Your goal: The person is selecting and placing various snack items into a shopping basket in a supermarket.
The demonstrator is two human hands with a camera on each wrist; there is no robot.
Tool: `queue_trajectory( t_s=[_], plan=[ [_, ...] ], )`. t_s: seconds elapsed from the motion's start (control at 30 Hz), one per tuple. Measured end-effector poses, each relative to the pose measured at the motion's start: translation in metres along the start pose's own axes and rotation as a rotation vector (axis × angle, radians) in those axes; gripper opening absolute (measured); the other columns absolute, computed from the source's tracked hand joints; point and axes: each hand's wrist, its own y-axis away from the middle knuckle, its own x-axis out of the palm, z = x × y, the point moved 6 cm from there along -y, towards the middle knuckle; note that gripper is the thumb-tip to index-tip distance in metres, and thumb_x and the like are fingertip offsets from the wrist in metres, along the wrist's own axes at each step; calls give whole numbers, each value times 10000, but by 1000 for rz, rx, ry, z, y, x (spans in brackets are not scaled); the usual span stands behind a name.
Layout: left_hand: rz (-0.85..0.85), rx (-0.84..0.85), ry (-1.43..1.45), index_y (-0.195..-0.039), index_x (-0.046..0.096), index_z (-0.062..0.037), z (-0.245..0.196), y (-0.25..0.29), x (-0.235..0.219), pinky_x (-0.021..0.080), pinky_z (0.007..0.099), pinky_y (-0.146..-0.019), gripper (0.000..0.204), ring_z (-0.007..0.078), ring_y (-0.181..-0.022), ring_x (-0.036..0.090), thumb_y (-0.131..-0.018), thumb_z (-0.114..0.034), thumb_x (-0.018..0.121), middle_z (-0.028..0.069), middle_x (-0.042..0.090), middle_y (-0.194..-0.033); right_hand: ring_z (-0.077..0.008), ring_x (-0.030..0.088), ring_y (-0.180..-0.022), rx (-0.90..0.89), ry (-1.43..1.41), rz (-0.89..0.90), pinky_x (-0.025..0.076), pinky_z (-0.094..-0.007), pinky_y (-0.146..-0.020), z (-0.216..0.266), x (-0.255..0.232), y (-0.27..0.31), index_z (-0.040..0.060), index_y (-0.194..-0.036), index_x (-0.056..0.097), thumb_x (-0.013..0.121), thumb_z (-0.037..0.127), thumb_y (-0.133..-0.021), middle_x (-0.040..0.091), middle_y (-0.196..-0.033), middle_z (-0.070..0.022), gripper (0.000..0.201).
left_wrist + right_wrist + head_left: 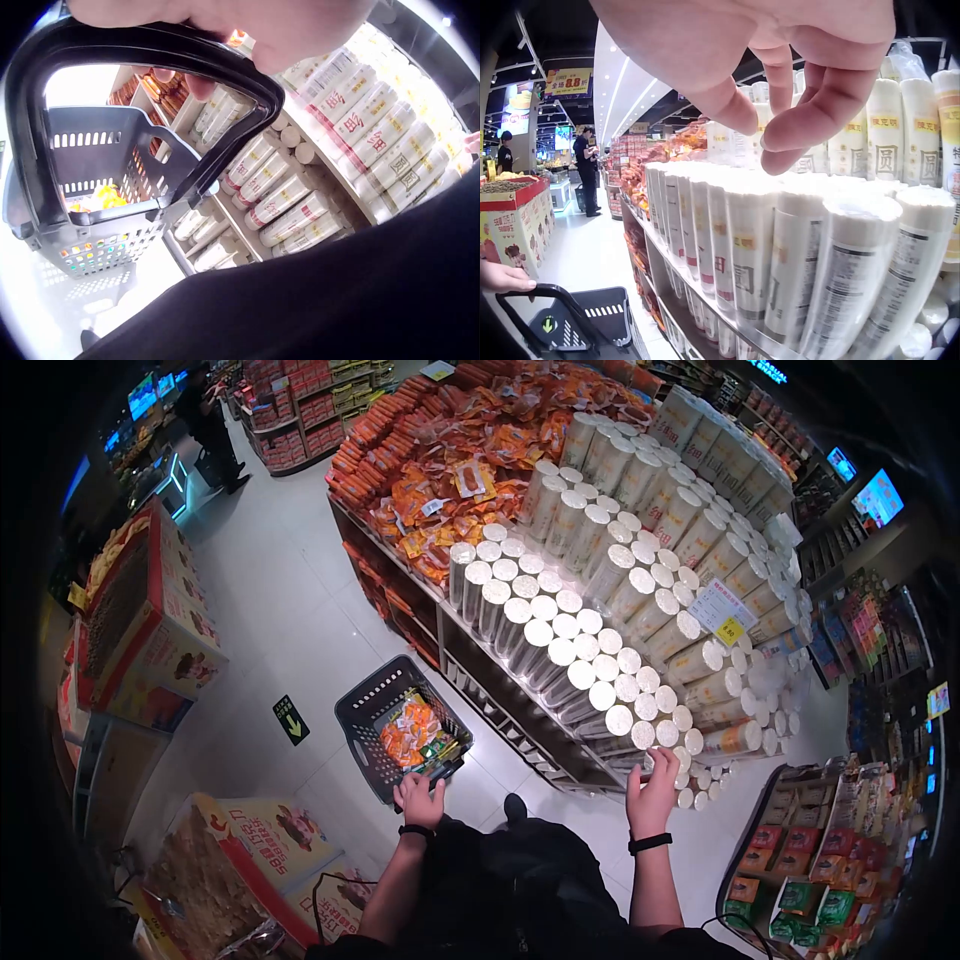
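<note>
My left hand [418, 800] grips the black handle [34, 142] of a dark grey plastic shopping basket [358, 705]. Inside lie orange packets [408, 735] and some green and yellow packages. My right hand [652, 790] is over the near end of a shelf stacked with paper-wrapped rolls of dried noodles [545, 607]. Seen from the right wrist, its fingers [810, 116] bend loosely downward just above the upright noodle rolls [754, 247], with nothing between them. The left wrist view shows more noodle rolls [285, 217] lying on lower shelves beside the basket.
Orange and red snack packets [470, 480] are heaped at the display's far end. A price sign [725, 610] stands among the noodles. Cardboard bins [160, 620] line the left, and a snack rack [800, 850] stands at right. A person in dark clothes [585, 169] stands down the aisle.
</note>
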Motion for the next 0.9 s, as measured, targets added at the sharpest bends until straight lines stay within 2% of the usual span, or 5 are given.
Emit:
queue_trajectory(
  t_s=[0.27, 0.33, 0.63, 0.77, 0.9],
  plan=[
    [-23, -19, -72, -1156, 729, -42, 31, -48, -29, 214, 667, -1251, 448, 422, -1391, 484, -1030, -466, 667, 212, 538, -1419, -314, 714, -980, -108, -107, 26, 638, -366, -738, 84, 23, -24, 6, -1285, 620, 674, 35, -1005, 617, -1297, -175, 286],
    [-46, -20, -83, -1149, 732, -42, 40, -64, -35, 215, 663, -1250, 449, 422, -1387, 485, -1028, -470, 671, 214, 538, -1416, -285, 703, -831, -109, -77, 29, 597, -358, -678, 97, 28, -42, 13, -1251, 639, 687, 36, -998, 653, -1194, -155, 258],
    [-42, -80, -107, -1130, 772, -56, 73, -127, -69, 225, 613, -1259, 455, 383, -1352, 520, -1023, -490, 683, 169, 592, -1337, -282, 718, -844, -128, -216, -91, 604, -361, -747, 141, 56, -188, -1, -1362, 605, 726, 119, -1004, 664, -1273, -204, 397],
    [-17, -99, -135, -1104, 773, -51, 87, -153, -87, 270, 585, -1230, 447, 377, -1323, 526, -1036, -482, 674, 161, 599, -1334, -213, 707, -783, -97, -313, -183, 601, -361, -771, 163, 63, -258, -6, -1442, 525, 752, 136, -996, 562, -1404, -198, 520],
    [-8, -156, -123, -1090, 773, -35, 121, -178, -99, 345, 536, -1184, 458, 379, -1279, 558, -1017, -483, 714, 148, 619, -1307, -285, 760, -815, 17, -301, -285, 615, -417, -804, 173, 72, -316, -22, -1486, 455, 765, 173, -988, 545, -1421, -248, 619]
  ],
)
